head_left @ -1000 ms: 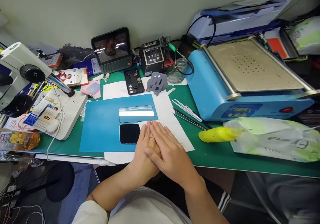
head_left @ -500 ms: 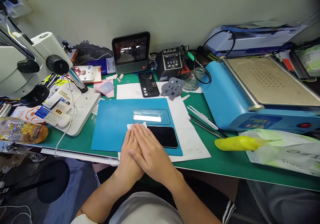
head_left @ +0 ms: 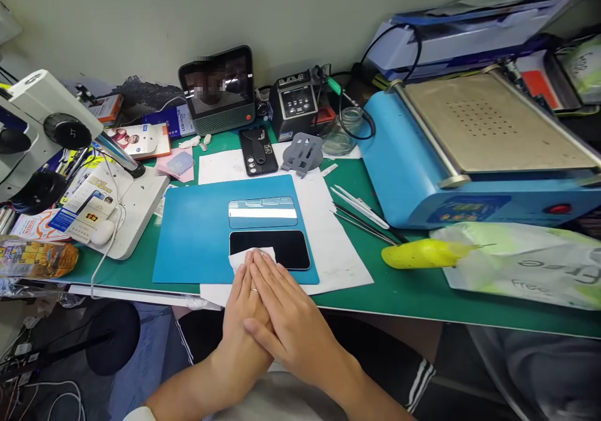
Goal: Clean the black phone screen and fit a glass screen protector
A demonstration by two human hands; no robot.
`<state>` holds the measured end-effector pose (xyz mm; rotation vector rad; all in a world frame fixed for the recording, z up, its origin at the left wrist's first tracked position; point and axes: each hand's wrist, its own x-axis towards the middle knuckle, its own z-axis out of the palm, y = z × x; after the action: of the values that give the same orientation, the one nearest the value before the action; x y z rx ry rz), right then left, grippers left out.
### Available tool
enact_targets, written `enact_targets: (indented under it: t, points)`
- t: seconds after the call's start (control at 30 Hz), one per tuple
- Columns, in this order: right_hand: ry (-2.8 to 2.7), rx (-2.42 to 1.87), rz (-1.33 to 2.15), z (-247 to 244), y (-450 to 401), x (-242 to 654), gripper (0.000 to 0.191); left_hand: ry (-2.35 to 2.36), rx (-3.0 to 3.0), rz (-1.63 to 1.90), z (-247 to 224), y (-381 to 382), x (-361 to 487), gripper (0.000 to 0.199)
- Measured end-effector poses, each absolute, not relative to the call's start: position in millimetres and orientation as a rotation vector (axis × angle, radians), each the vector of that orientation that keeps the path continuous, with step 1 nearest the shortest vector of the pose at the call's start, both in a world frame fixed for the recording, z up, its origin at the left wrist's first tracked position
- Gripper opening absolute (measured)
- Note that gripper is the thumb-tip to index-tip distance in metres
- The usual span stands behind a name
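A phone with a black screen (head_left: 286, 249) lies face up on a blue mat (head_left: 188, 233). My left hand (head_left: 246, 327) rests flat on a folded white wipe (head_left: 239, 260), which covers part of the phone's lower left edge. On top of the left hand lies my right hand (head_left: 293, 321), its fingers straight and side by side. The left palm and most of the wipe are hidden beneath the hands. Just beyond the phone, a clear glass panel with a dark border (head_left: 263, 220) reflects the light.
Behind the mat are a dark phone case (head_left: 251, 164), a grey stand (head_left: 303, 153) and a glass jar (head_left: 342, 138). Tweezers (head_left: 366, 227) and a yellow bottle with a needle tip (head_left: 416, 254) lie right, before a blue hot-plate machine (head_left: 404, 183). A microscope (head_left: 61, 120) stands left.
The wipe has slid toward me with both hands, uncovering the phone's left end and upper edge. The whole view has shifted a little, so the bench appears further left.
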<state>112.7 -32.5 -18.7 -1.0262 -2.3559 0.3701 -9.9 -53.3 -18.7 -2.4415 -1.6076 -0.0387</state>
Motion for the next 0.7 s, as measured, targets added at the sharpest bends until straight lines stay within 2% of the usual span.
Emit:
enact_targets:
  t: [0.37, 0.7]
  points:
    - [-2.235, -1.181, 0.352, -25, -16, 165, 0.079, -1.516, -2.523, -0.072, -25, -22, 48, 0.065]
    - [-2.212, -1.322, 0.328, -26, 4, 130, 0.068, -1.485, -2.663, -0.12, -25, 4, 14, 0.072]
